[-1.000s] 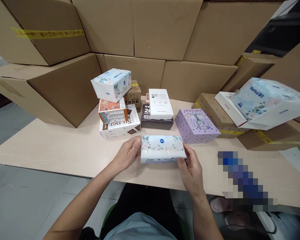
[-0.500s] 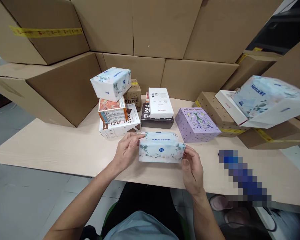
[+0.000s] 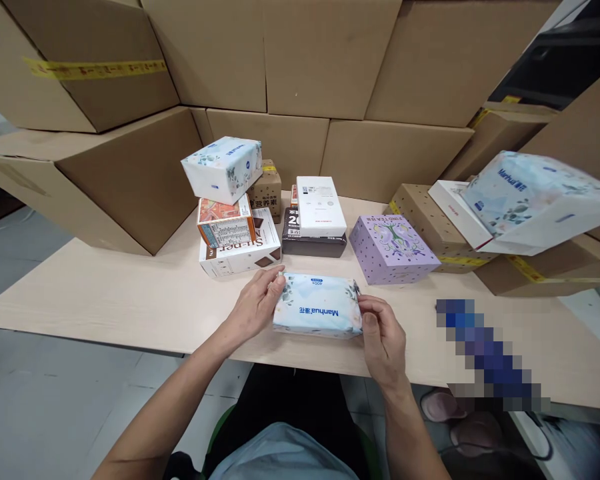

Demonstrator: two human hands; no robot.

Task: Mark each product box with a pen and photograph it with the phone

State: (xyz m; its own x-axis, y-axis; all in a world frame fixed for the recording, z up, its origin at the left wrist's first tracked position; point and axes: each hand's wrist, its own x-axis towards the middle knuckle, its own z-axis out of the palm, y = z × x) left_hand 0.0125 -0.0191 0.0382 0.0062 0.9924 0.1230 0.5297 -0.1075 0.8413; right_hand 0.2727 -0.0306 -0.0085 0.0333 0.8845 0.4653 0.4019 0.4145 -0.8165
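Between my hands is a pale blue tissue pack point(image 3: 318, 303) with printed leaves, its broad lettered face turned up. My left hand point(image 3: 256, 303) grips its left end, thumb along the near side and fingers at the far corner. At the right end, my right hand point(image 3: 384, 337) pinches the pack with bent fingers and thumb. Whether the pack's underside touches the table cannot be made out. Just beyond it stand a white box with brown lettering point(image 3: 220, 263), a black box point(image 3: 315, 247) under a white box point(image 3: 321, 207), and a purple tea box point(image 3: 394, 250).
At the left, a second tissue pack point(image 3: 223, 167) rests on an orange box point(image 3: 225, 223). On the right, another tissue pack point(image 3: 535, 200) leans over a white box point(image 3: 455, 213) and brown cartons point(image 3: 430, 233). Large cardboard boxes point(image 3: 130, 180) wall the table point(image 3: 145, 300). A blurred-out patch point(image 3: 490, 353) covers the right front.
My hands have tipped the tissue pack, so its broad lettered face now shows upward instead of its side panel. It sits slightly nearer to me. The surrounding boxes have not moved.
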